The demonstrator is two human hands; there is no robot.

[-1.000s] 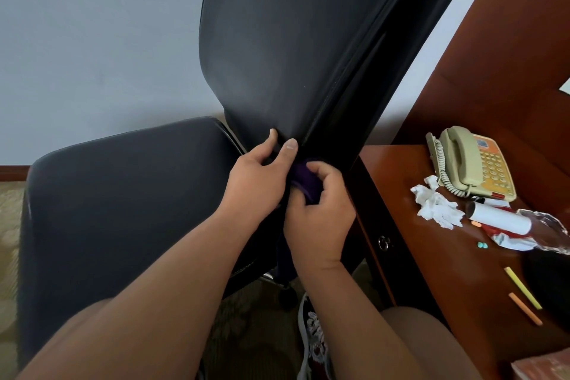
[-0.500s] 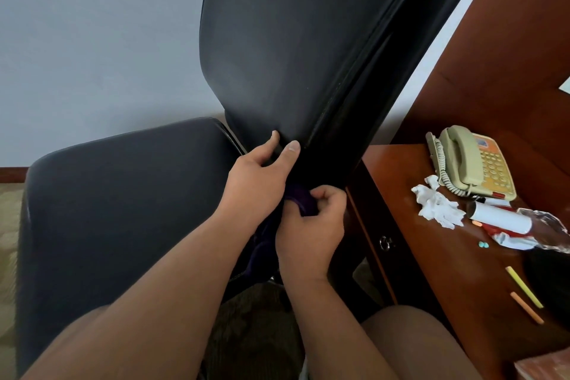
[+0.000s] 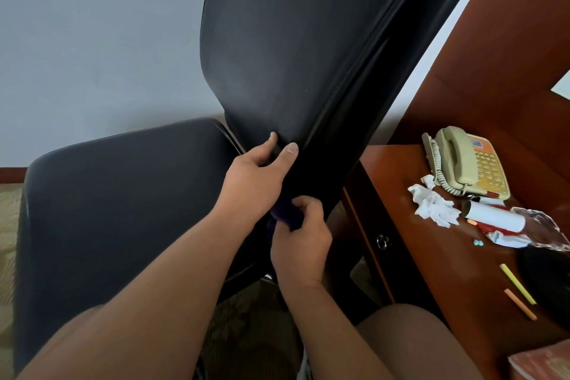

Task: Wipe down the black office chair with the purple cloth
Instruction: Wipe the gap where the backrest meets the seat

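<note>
The black office chair (image 3: 293, 40) fills the middle of the view, its backrest leaning up to the right and its seat (image 3: 123, 210) spreading left. My left hand (image 3: 259, 176) grips the lower edge of the backrest, thumb on one side and fingers on the other. Just below it my right hand (image 3: 302, 241) is closed on the purple cloth (image 3: 285, 213), pressed against the dark lower side of the backrest. Only a small bunch of cloth shows between the two hands.
A reddish wooden desk (image 3: 431, 256) stands close on the right, holding a beige telephone (image 3: 465, 160), crumpled white tissue (image 3: 431, 202), a white tube (image 3: 493, 216), clear plastic wrap and two coloured sticks (image 3: 518, 287). A pale wall is behind; patterned carpet (image 3: 253, 333) lies below.
My right hand with the cloth has slid down along the lower edge of the backrest, away from my left hand. The left hand has kept its hold.
</note>
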